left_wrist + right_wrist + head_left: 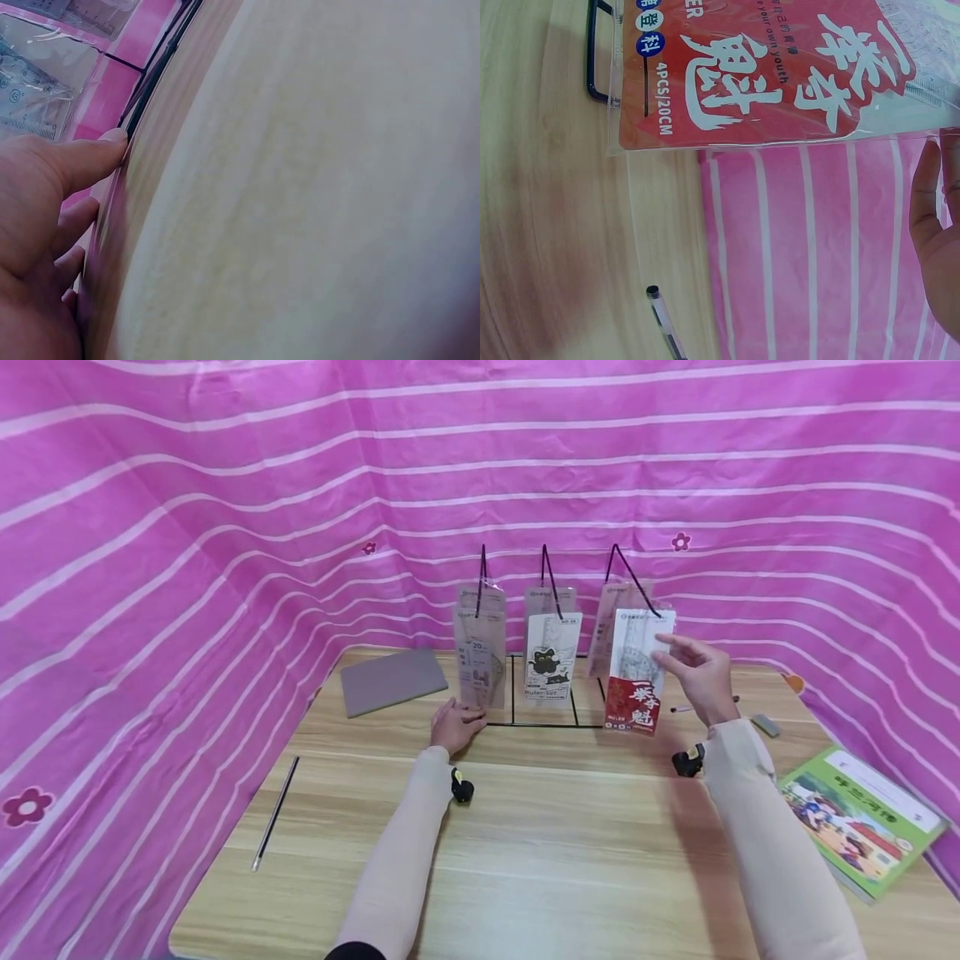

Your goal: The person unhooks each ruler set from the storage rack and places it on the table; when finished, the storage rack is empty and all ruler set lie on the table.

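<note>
A black wire rack (513, 693) with three hooks stands on the table, packaged ruler sets hanging from it. At the right hook, my right hand (699, 672) pinches the side edge of a ruler set (633, 693) with a red lower panel; the right wrist view shows fingertips against that edge. My left hand (453, 727) rests by the rack's front left corner, its thumb touching the black wire (135, 120) in the left wrist view. Beside it hangs a greyish ruler set (481, 672), and a ruler set with black cats (552, 660) occupies the middle hook.
A grey notebook or flat board (393, 682) lies back left, and a pen (276, 814) lies front left. Right of the rack are another pen (664, 319), a small grey block (766, 725) and a green book (862, 822). Pink striped cloth (480, 468) surrounds the table's back and sides.
</note>
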`<state>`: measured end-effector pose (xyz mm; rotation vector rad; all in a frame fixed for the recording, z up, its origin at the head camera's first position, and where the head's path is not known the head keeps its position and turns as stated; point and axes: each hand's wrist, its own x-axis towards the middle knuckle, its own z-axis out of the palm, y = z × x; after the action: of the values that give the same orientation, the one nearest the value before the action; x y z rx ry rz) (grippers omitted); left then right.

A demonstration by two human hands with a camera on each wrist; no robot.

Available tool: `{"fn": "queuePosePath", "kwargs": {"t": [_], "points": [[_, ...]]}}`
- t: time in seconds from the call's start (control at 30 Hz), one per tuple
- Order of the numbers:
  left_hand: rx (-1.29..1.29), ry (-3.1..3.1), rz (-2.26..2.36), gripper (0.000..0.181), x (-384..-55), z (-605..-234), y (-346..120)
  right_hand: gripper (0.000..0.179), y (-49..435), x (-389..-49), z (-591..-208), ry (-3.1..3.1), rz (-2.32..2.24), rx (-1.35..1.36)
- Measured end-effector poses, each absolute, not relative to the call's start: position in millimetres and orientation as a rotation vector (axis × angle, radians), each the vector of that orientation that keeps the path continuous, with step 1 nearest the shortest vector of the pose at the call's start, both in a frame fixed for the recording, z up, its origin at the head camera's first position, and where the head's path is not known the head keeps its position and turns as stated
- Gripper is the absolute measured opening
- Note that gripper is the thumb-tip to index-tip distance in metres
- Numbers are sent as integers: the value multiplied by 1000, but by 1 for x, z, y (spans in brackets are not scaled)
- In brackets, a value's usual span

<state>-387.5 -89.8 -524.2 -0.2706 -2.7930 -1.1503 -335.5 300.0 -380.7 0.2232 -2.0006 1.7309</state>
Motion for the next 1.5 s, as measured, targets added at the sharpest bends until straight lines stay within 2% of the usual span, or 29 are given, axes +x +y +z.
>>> {"fn": "queuePosePath", "kwargs": {"t": [0.57, 1.23, 1.5], "points": [[-245, -2855, -1121, 30, -379, -516, -89, 34, 306, -327, -396, -1886, 1819, 300], [-298, -2876, -1067, 32, -371, -516, -89, 35, 306, -285, -396, -1924, 1786, 272], [-295, -2886, -1058, 31, -371, -518, -89, 40, 311, -265, -404, -2085, 1710, 104]]}}
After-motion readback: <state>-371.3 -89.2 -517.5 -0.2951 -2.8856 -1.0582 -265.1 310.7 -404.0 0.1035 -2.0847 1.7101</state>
